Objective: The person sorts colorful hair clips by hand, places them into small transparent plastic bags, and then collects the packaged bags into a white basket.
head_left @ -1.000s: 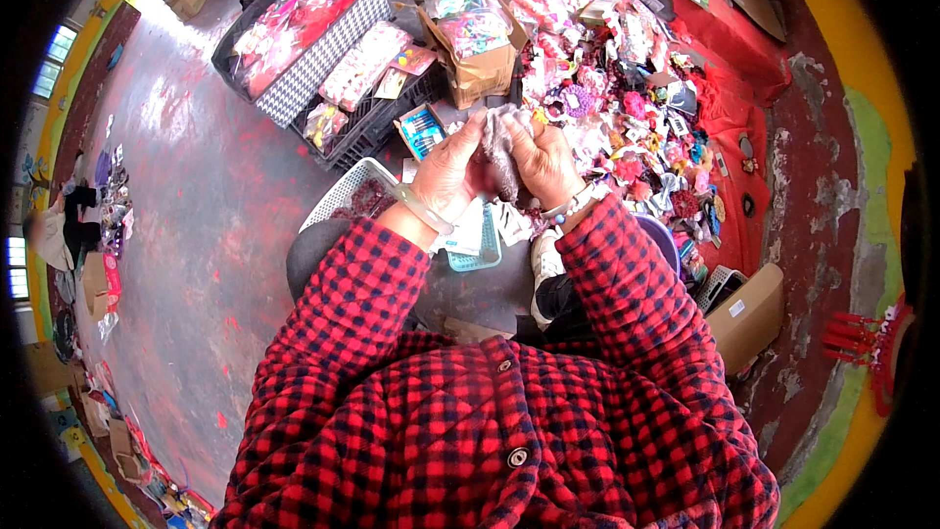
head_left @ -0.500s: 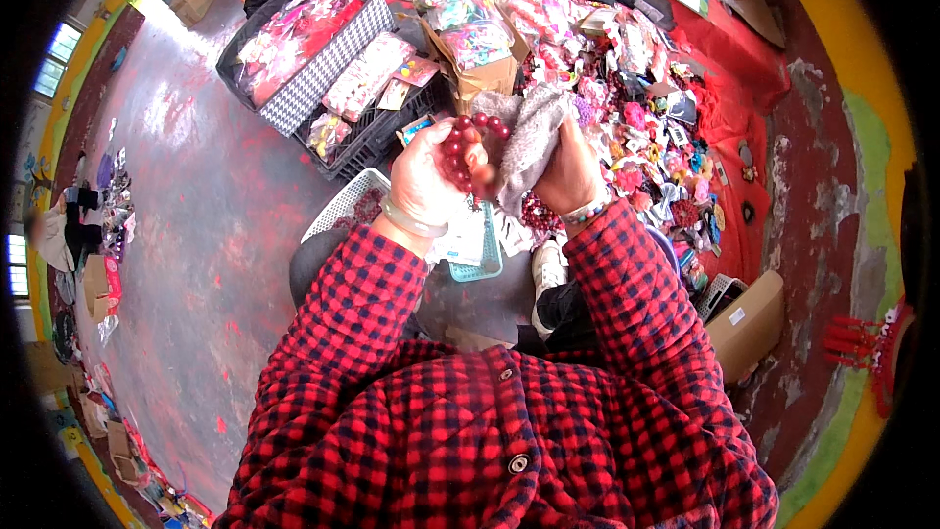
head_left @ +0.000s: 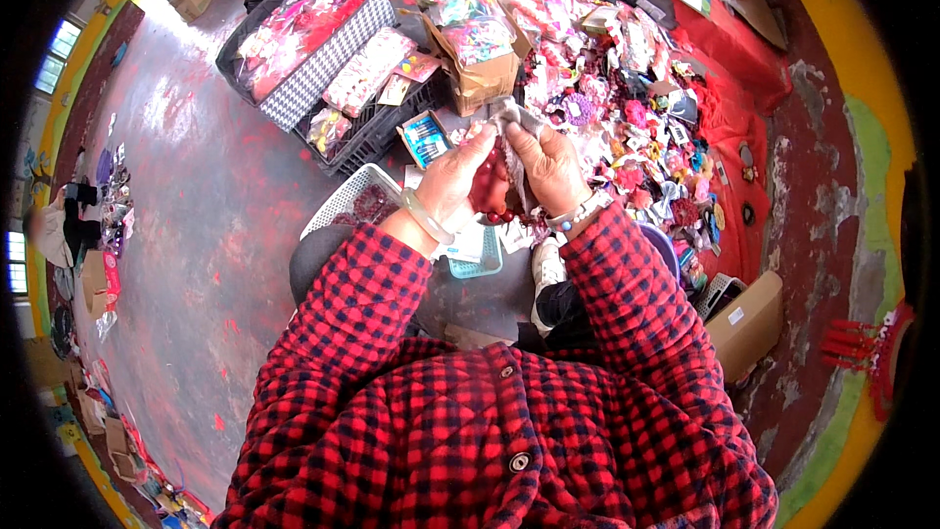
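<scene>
In front of me both hands are raised close together. My left hand is closed round a string of dark red beads, most of it hidden by my fingers and blurred. A fuzzy grey cloth is pinched in my right hand, its thumb pressing on top. The cloth lies against the beads, and part hangs down between the two hands. Below them stands a light blue plastic basket with white papers. To its left, a white basket holds more dark red beads.
A wide heap of colourful hair accessories covers red cloth at the right. Ahead are an open cardboard box of bagged items, a black crate, a houndstooth storage box and a small box of blue items. A cardboard box stands lower right.
My hands have come closer together and the left has turned. The cloth is gathered smaller and drawn against the beads, which now hang lower. The small box of blue items shows more.
</scene>
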The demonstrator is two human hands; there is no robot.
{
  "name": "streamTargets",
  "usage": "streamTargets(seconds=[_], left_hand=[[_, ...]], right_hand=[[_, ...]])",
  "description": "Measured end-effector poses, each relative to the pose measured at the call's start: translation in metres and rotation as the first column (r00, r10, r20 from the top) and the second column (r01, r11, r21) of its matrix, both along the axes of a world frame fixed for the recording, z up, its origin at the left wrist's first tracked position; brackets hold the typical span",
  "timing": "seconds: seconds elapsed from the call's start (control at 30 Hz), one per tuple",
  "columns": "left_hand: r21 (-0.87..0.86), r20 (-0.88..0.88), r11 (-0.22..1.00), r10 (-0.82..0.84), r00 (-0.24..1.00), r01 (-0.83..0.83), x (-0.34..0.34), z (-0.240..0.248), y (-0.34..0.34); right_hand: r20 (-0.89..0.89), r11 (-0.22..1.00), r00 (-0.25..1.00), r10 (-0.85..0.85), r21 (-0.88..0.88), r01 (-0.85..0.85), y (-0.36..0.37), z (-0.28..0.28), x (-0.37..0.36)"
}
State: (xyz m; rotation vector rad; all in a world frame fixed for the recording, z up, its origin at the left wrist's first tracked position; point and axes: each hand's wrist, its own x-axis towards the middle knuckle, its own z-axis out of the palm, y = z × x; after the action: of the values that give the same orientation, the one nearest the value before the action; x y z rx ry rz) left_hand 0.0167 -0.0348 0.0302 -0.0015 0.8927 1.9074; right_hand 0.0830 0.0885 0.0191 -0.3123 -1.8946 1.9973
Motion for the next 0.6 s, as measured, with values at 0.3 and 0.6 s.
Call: streamTargets(seconds=[0.3,0.6], left_hand=[[0.289,-0.031,0.951,-0.111,0.993,0.115,-0.011,-0.001,-0.01],[0.443,0.012,0.896,0.037,0.999,-0.039,-0.016,0.013,-0.017]], right_hand=[[0.1,0.582,0.995,-0.026,-0.807,0.096,0.016,0.006,-0.007],[-0.161,0.765,0.93,0.33,-0.532,-0.363,0.006,0.005,0.008]])
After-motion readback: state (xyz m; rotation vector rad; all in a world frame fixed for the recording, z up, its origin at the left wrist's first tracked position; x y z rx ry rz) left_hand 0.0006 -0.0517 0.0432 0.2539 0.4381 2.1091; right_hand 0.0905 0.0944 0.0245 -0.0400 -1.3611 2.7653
